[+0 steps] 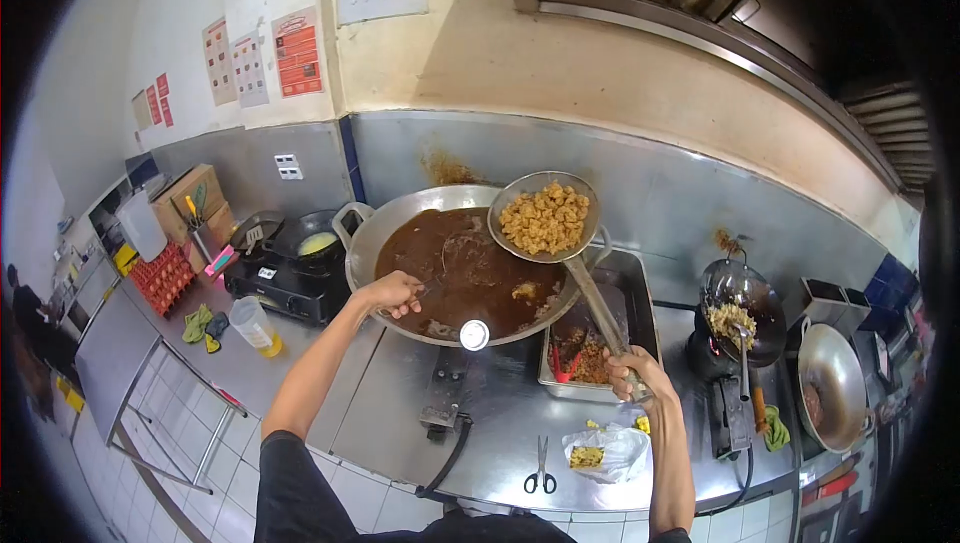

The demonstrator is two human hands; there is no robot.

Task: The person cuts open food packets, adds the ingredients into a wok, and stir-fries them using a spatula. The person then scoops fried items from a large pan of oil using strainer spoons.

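My right hand (640,375) is wrapped round the long handle of a strainer (592,313). Golden fried pieces (546,220) fill its round basket, held over the right rear rim of a large wok (365,243). Dark brown oil (450,263) lies in the wok, with a few pale bits near its right side. Over the wok's left front part is my left hand (392,295), its fingers closed on a thin wire-like tool whose far end I cannot make out. A round white thermometer dial (474,335) shows at the wok's front rim.
Right of the wok, a metal tray (640,293) holds crumbs and red tongs. Scissors (540,471) and a plastic bag (620,455) lie in front. Farther right are two smaller woks; at left, a stove (290,293) and a jug (255,328). A person stands far left.
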